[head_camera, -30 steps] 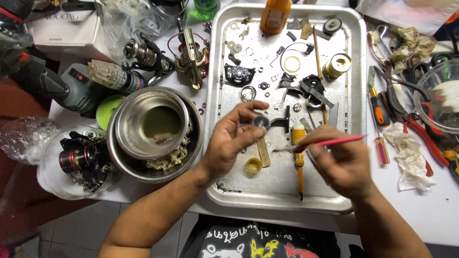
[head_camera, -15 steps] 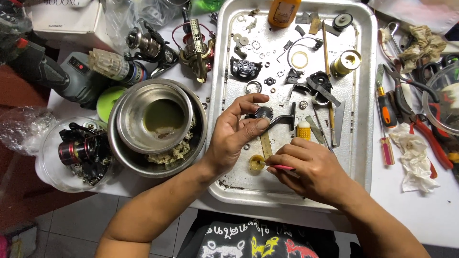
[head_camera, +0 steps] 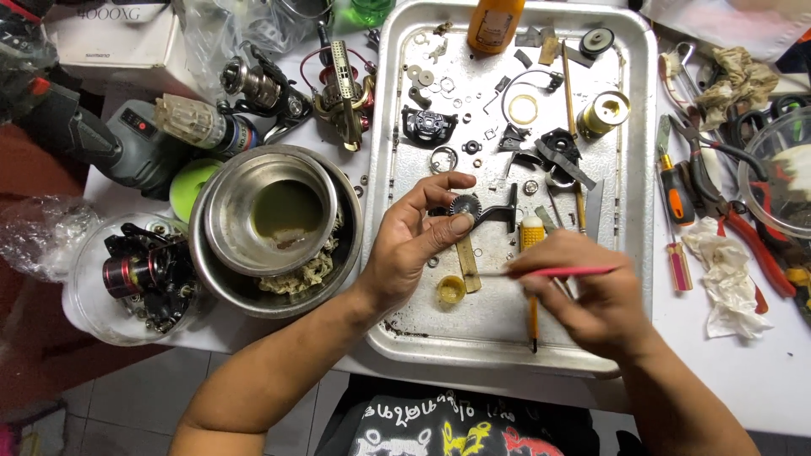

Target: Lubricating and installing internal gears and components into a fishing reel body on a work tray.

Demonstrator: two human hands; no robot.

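While the left hand [head_camera: 414, 241] pinches a small gear [head_camera: 464, 206] on a dark arm over the tray [head_camera: 629, 51], the right hand [head_camera: 591, 291] grips a red brush [head_camera: 553, 272] — tip just below the gear. Left of the tray: nested steel bowls [head_camera: 279, 224]; right — pliers [head_camera: 726, 211], a rag [head_camera: 722, 270].

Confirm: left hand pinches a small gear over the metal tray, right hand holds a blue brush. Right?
Not quite. In the head view the brush in the right hand is red, not blue. The rest holds: the left hand pinches a small gear over the metal tray.
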